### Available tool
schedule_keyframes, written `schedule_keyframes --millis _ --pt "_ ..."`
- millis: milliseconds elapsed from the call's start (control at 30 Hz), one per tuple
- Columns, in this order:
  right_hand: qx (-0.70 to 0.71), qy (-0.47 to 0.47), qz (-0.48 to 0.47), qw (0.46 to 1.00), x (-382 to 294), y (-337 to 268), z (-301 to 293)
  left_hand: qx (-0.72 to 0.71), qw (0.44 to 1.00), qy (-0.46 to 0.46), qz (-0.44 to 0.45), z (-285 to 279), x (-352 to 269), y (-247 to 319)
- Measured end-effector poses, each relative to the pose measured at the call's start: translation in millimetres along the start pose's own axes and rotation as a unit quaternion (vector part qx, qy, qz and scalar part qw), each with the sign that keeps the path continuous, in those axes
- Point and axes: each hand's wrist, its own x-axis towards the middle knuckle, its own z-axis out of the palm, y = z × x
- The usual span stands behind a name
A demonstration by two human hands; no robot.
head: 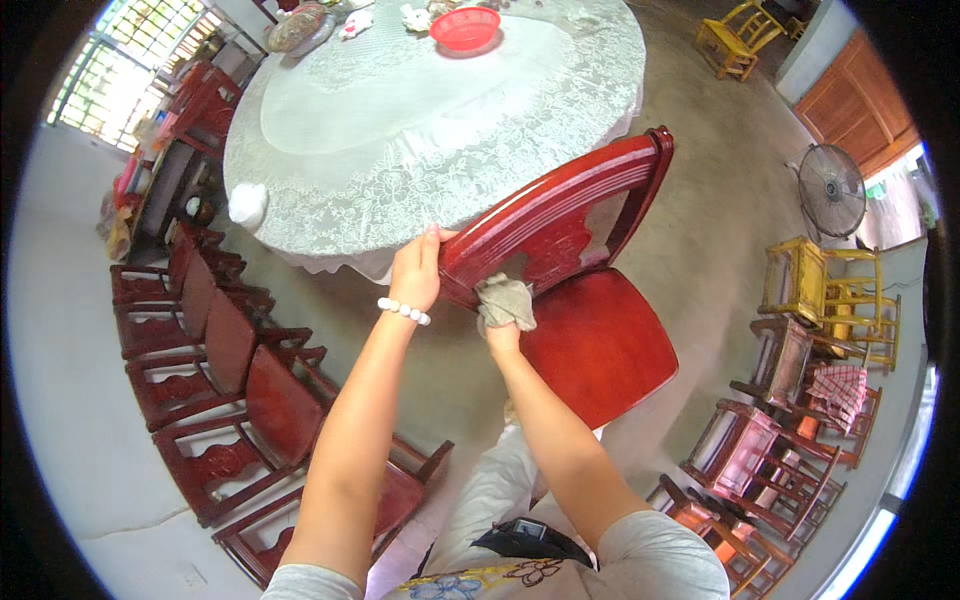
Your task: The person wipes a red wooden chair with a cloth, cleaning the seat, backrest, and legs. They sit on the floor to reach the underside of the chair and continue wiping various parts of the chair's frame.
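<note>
A red lacquered wooden chair (600,345) stands before me, its carved backrest (540,225) towards the round table. My left hand (417,270), with a white bead bracelet (405,310) at the wrist, grips the near upper corner of that backrest. Lower down, a greyish cloth (505,301) is bunched in my right hand (502,336), against the side of the backrest near the seat. The cloth covers most of my right fingers. The smooth red seat extends to the right of my right hand.
A round table (337,202) with a lace-patterned cover bears a red plastic basket (465,30) and a white bundle (248,205). Red chairs (225,337) line the left wall. Stools and small chairs (799,285) stand along the right, below a fan (831,190).
</note>
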Motion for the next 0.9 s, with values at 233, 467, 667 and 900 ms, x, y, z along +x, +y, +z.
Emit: schedule_keyframes --millis 233,467,667,900 --pt "0.287 -0.042 0.119 0.950 18.5 -30.9 -25.7 0.010 1.000 0.017 0.010 -5.4 -1.8 -5.2" --pt "0.266 -0.151 0.179 0.935 -17.3 32.8 24.8 0.067 0.997 0.030 0.006 -10.2 -5.2 5.8" --pt "0.250 0.059 0.445 0.858 -38.9 86.9 -9.9 0.075 0.997 0.035 0.008 -14.8 -7.6 -8.1" --pt "0.394 0.207 0.195 0.874 111.6 53.3 -69.0 0.066 0.997 0.020 0.032 -0.6 -4.5 10.3"
